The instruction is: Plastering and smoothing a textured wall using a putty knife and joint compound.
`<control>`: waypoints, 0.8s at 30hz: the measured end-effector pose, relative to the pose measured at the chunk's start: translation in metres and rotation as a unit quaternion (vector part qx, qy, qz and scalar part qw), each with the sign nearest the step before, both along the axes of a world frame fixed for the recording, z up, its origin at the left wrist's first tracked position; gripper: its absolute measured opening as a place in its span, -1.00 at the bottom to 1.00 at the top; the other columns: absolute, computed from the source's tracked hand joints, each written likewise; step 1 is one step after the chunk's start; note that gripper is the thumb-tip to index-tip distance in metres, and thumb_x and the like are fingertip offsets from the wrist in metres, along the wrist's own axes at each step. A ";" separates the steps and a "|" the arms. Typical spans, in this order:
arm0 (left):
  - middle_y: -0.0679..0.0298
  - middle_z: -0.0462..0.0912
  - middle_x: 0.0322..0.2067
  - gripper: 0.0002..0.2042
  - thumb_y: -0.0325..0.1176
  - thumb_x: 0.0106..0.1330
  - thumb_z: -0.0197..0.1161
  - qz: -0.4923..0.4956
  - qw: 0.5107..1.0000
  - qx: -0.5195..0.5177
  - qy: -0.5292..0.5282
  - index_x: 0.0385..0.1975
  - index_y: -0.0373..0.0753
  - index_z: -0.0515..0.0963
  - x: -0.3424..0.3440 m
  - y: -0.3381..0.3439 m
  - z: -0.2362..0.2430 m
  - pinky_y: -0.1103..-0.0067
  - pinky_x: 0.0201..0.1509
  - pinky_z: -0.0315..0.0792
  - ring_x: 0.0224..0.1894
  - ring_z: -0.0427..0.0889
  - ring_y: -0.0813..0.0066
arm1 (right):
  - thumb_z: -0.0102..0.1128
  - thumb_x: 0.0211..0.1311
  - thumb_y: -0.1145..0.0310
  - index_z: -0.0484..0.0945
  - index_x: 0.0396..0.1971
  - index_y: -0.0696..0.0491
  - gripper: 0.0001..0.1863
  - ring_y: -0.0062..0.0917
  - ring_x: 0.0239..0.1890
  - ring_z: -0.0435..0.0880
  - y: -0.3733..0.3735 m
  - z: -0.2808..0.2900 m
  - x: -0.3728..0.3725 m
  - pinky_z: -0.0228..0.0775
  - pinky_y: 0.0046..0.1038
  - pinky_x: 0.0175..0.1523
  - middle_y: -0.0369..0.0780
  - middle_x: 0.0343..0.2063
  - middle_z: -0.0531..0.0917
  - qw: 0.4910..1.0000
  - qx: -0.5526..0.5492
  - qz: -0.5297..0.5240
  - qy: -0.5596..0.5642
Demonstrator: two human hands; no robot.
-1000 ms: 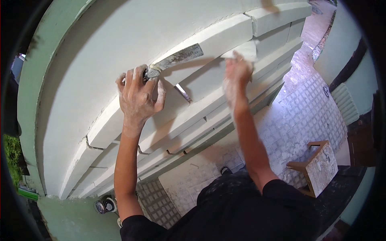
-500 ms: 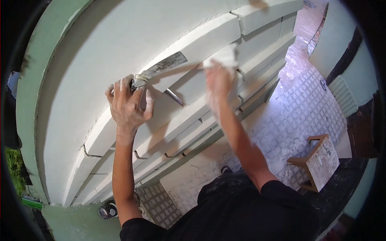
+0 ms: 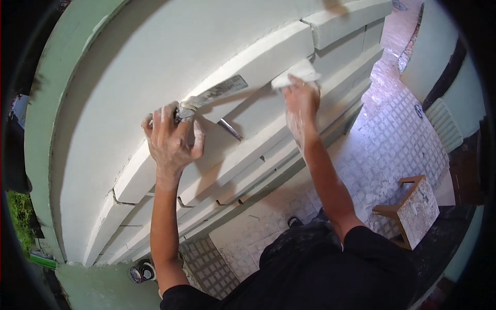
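Note:
My left hand (image 3: 173, 137), dusty white, is closed around the handle of a putty knife (image 3: 225, 89). Its long, stained blade points to the upper right, close to the top row of raised white blocks (image 3: 263, 49). Further right, my right hand (image 3: 301, 98) grips a flat white piece (image 3: 297, 73) by its near edge, against the recess below that row. What the piece is made of cannot be made out. Between the hands, a short metallic strip (image 3: 230, 129) lies in the recess by a block's end.
Several rows of raised blocks (image 3: 232, 168) run along the wall. A small wooden stool (image 3: 418, 212), spattered white, stands on the dusty tiled floor (image 3: 398, 129) at right. Round containers (image 3: 142, 271) sit by the wall's foot at lower left. Plastic sheeting (image 3: 390, 62) lies at upper right.
My right hand has moved slightly right with the white piece, which is less blurred now. The whole view has shifted a little; my left hand keeps the putty knife.

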State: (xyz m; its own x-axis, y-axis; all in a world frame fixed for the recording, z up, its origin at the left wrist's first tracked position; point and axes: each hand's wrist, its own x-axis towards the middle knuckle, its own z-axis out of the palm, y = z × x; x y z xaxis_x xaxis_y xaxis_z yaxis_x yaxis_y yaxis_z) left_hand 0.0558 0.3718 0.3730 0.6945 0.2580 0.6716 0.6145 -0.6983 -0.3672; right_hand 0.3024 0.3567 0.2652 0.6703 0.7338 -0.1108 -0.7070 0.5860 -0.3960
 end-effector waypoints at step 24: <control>0.18 0.54 -0.20 -0.74 -0.25 -0.11 0.30 0.013 0.999 0.038 0.006 -0.39 -0.15 0.68 -0.005 0.008 -0.005 0.32 0.05 0.19 -0.19 0.49 0.30 | 0.09 0.17 0.60 0.39 -0.02 0.39 -0.64 -0.33 0.02 0.57 -0.005 0.002 0.034 0.43 -0.40 0.14 0.00 -0.03 0.50 0.986 -0.016 0.097 -0.133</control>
